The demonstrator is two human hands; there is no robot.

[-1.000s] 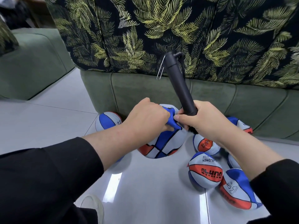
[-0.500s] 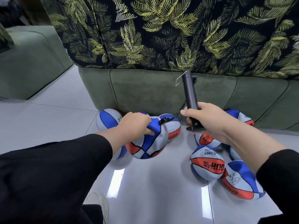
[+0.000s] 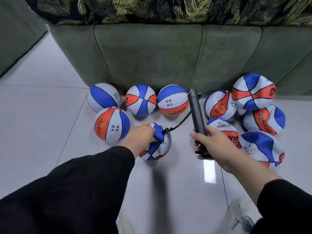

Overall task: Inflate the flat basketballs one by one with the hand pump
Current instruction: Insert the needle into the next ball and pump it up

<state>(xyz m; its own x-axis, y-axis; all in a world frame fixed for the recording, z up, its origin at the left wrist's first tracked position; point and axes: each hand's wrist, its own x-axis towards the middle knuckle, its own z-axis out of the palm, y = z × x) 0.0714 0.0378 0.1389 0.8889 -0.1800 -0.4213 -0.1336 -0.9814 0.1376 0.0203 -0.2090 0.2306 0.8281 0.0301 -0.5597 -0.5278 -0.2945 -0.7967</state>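
A limp red, white and blue basketball (image 3: 157,147) lies on the floor in the middle. My left hand (image 3: 141,136) grips its creased blue top. A thin black hose (image 3: 179,124) runs from the ball's valve to a black hand pump (image 3: 195,110). My right hand (image 3: 208,141) grips the pump's lower end, and the pump's foot touches the floor. Several round, full balls (image 3: 141,99) sit to the left by the sofa. Several crumpled, flat balls (image 3: 263,147) lie in a heap on the right.
A green sofa base (image 3: 152,53) with a leaf-print cover (image 3: 168,9) stands right behind the balls. Glossy white floor tiles (image 3: 42,124) stretch out to the left and toward me. My light-coloured shoe (image 3: 241,215) shows at the lower right.
Both hands have dropped lower, bringing the limp ball and the pump down onto the floor. My head has tilted down, so more balls are in view.
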